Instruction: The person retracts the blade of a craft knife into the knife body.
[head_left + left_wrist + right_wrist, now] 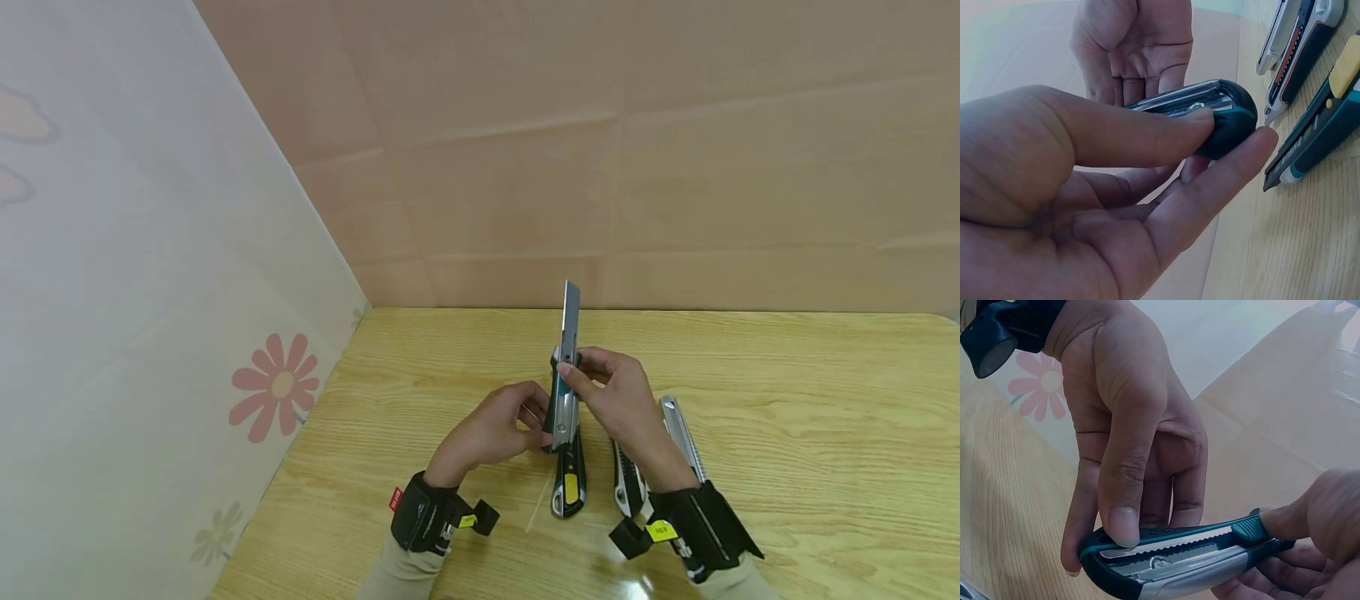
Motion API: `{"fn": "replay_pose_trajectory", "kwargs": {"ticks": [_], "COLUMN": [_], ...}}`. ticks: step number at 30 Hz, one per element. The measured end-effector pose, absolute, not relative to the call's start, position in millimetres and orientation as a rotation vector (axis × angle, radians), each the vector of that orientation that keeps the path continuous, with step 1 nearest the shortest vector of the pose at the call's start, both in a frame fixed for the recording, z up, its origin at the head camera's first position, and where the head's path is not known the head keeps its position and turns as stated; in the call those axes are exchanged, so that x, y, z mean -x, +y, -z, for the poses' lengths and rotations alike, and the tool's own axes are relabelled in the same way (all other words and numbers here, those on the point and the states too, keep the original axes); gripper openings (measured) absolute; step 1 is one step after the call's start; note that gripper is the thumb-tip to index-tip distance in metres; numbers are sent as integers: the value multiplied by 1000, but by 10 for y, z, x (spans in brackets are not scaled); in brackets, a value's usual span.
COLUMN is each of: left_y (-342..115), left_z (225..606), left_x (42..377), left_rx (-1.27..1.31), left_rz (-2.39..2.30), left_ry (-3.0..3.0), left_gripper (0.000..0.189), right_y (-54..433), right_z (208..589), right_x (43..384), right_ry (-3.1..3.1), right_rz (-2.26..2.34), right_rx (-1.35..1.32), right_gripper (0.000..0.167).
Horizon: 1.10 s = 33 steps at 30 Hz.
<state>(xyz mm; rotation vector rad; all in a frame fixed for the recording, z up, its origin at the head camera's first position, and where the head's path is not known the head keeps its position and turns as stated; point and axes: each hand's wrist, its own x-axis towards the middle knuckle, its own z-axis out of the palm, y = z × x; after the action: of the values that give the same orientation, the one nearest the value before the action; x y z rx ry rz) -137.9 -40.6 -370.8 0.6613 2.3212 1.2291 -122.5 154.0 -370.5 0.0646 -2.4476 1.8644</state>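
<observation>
Above the table, both hands hold a utility knife point(564, 408) with a silver body and dark green-black grip. Its long blade point(571, 312) is out and points away from me. At the butt end, my left hand point(491, 425) pinches the knife between thumb and fingers. Farther up, my right hand point(626, 408) grips the body near the blade. The right wrist view shows the right thumb point(1282, 522) against the green slider point(1250, 530). On the table below lies another utility knife, black with a yellow patch point(572, 487), partly hidden by the held one.
Beneath my right wrist are a black-and-grey utility knife point(627, 483) and a silver one point(681, 433), both partly covered by the arm. The wooden table point(825, 433) meets a brown covering point(675, 183) behind and a flowered white covering point(187, 292) at left.
</observation>
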Motion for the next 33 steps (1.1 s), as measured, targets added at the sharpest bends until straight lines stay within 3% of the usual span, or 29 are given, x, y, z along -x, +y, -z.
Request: {"fn": "replay_pose_trajectory", "kwargs": {"ticks": [19, 33], "left_y": [-436, -422], "left_z": [3652, 3685], "left_x": [1387, 1398], "left_rx": [-747, -760], "left_rz": [-1323, -1305], "left_ry": [2320, 2321], "left_gripper": [25, 26], "right_y": [1554, 1553], "right_z": [3728, 3748], "right_x": [1250, 1232], "right_ry": [-2328, -2406], "right_rz": [-2082, -1908], "right_rx": [48, -31], "right_gripper": [46, 36]}}
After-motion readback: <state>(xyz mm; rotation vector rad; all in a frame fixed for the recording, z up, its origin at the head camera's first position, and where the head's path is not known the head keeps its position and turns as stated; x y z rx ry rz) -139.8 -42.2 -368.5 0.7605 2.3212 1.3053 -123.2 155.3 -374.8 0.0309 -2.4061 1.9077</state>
